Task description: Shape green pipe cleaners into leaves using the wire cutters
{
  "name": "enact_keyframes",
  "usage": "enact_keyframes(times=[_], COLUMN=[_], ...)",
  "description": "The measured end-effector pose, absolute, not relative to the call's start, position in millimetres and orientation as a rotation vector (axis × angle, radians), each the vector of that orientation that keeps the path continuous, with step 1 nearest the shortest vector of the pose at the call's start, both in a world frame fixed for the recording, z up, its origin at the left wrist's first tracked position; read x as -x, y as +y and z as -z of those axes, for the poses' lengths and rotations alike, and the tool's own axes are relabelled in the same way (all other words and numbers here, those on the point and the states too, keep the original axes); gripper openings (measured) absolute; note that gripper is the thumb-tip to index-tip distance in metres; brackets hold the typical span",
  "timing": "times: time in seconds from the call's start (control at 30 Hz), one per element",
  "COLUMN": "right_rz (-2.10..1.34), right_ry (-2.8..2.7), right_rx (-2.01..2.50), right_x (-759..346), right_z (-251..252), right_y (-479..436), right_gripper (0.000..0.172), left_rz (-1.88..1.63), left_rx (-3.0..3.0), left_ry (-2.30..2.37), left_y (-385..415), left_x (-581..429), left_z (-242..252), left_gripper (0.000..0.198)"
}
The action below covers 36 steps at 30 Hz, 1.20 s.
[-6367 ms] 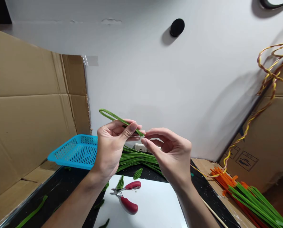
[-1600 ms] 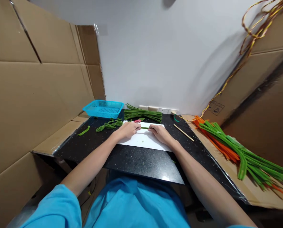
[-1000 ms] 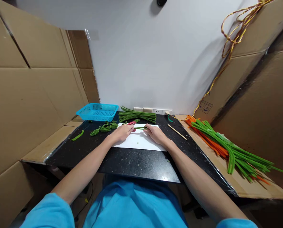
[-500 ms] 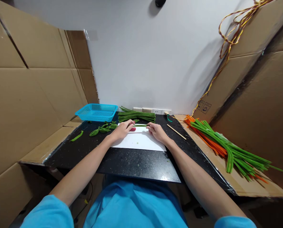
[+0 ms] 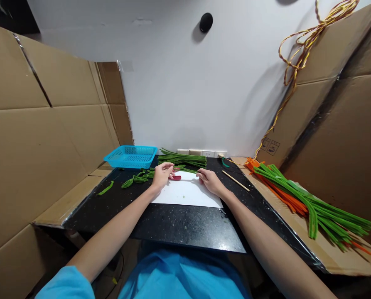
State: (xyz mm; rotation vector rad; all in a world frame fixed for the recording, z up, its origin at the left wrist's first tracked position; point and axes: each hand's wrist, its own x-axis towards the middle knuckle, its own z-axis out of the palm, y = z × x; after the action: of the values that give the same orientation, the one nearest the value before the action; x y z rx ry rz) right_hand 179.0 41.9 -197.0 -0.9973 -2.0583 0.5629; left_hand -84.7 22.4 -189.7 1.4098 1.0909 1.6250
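Above a white sheet (image 5: 185, 196), my left hand (image 5: 162, 176) has its fingers drawn together at the left end of a dark green pipe cleaner (image 5: 188, 170). My right hand (image 5: 209, 181) pinches the other end, so the stem spans the gap between both hands. Close by my left fingertips is a red-handled tool (image 5: 176, 177), partly covered by that hand; its kind is hidden. Left of the hand, several green pipe-cleaner loops bent into leaf shapes (image 5: 141, 177) lie on the black tabletop. A bundle of dark green pipe cleaners (image 5: 185, 158) rests behind the sheet.
A blue plastic basket (image 5: 131, 157) stands at the back left. One light green piece (image 5: 106, 188) lies at the left. A wooden stick (image 5: 235, 181) lies right of the sheet. Orange (image 5: 280, 193) and bright green pipe cleaners (image 5: 316, 203) are piled on cardboard at the right.
The camera view has tilted upward, so everything sits lower in the picture. Both hands remain at the green pipe cleaner, with the stem now sloping slightly down to the right.
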Motion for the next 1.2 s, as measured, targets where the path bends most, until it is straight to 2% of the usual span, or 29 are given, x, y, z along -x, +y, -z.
enact_keyframes(times=[0.4, 0.57, 0.83, 1.2], right_rz=[-0.533, -0.534, -0.541, -0.549], right_ry=[-2.148, -2.154, -2.16, -2.162], right_rx=[1.008, 1.009, 0.997, 0.967], right_x=[-178, -178, -176, -175], right_z=[200, 200, 197, 197], right_y=[43, 43, 40, 39], right_gripper=[0.03, 0.031, 0.031, 0.035], left_rz=[-1.677, -1.613, -1.565, -1.543], left_rx=[-1.284, -1.286, -1.22, -1.128], left_ry=[1.093, 1.093, 1.104, 1.141], left_y=[24, 22, 15, 13], left_x=[88, 84, 86, 84], left_z=[186, 187, 183, 181], left_gripper=[0.039, 0.029, 0.03, 0.016])
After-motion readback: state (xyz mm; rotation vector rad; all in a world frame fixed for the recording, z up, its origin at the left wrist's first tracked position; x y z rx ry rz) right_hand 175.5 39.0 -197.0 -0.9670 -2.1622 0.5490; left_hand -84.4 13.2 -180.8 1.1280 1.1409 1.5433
